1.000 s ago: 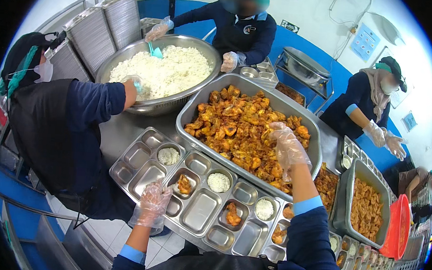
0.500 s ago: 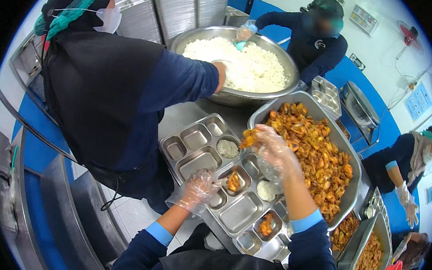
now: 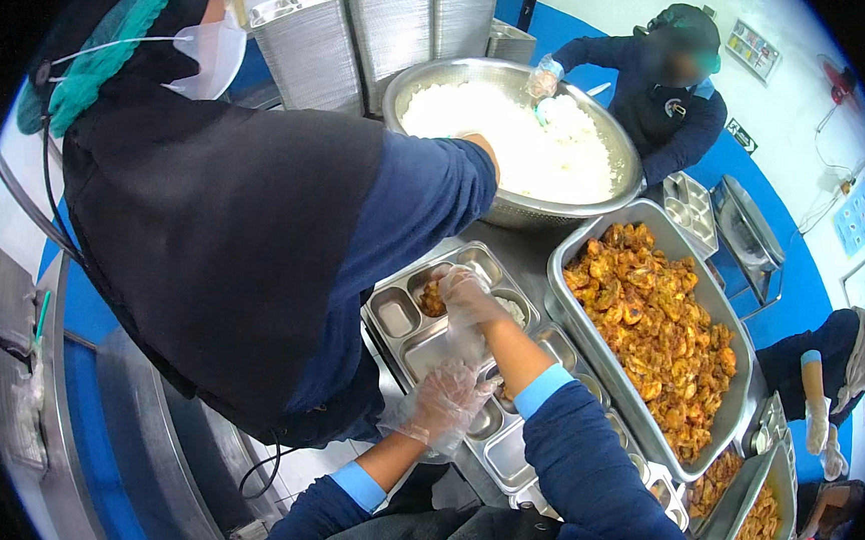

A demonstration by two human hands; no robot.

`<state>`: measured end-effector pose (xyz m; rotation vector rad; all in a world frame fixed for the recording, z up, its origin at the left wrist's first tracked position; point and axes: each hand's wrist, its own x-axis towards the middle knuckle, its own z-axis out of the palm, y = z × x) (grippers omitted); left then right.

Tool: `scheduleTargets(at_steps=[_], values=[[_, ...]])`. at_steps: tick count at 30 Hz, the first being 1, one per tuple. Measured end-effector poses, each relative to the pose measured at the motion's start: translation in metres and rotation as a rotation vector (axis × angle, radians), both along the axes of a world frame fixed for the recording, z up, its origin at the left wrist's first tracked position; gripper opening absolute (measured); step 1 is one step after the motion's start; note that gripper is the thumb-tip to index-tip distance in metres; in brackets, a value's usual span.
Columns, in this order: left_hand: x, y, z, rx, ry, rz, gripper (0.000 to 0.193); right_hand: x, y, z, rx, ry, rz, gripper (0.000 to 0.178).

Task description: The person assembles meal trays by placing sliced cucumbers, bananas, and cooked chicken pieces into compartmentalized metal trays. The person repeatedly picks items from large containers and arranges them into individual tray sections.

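Note:
My right hand [image 3: 472, 308], in a clear plastic glove, reaches over the farther steel compartment tray [image 3: 396, 313]. Its fingers are closed about a sauce-coated piece of chicken [image 3: 433, 298] at one of the small compartments; the fingertips partly cover it. My left hand [image 3: 443, 403], also gloved, is held low at the border of the two trays, fingers stretched out and holding nothing. A nearer compartment tray [image 3: 512, 456] lies partly under my right forearm. Rice [image 3: 513, 311] sits in a compartment of the farther tray, beside my right hand.
A deep pan [image 3: 735, 397] of chicken stands to the right. Beyond the trays is a large perforated bowl [image 3: 502, 212] of rice, where two co-workers reach in. The co-worker at left [image 3: 215, 225] stands close to my trays. Stacked trays [image 3: 379, 26] rise behind. Another food pan [image 3: 774, 475] is at lower right.
My right hand has carried the chicken piece left from beside the pan to the farther tray. The left-hand co-worker now leans closer over that tray, and the view has shifted.

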<state>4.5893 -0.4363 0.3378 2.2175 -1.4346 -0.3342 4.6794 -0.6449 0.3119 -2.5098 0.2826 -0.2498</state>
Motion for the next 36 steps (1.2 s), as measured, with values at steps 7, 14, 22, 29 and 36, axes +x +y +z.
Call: scheduleTargets(at_steps=[7,14,22,29,36], values=[[-0.001,-0.004,-0.014,-0.024,-0.193,-0.020,0.048,-0.158,0.019,0.107,0.704,-0.135,-0.243,0.041],[0.008,-0.018,-0.024,-0.011,0.002,-0.075,0.031,-0.446,0.099,0.087,1.177,-0.423,-0.647,0.036],[-0.048,-0.063,-0.043,0.089,-0.307,-0.190,0.027,-0.713,0.228,0.058,0.249,-0.200,-1.700,0.031],[-0.067,-0.076,-0.040,0.156,-0.395,-0.191,0.029,-0.723,0.249,0.033,0.209,-0.254,-1.694,0.030],[-0.064,-0.067,-0.039,0.212,-0.448,-0.172,0.033,-0.798,0.211,0.108,0.235,-0.539,-1.696,0.024]])
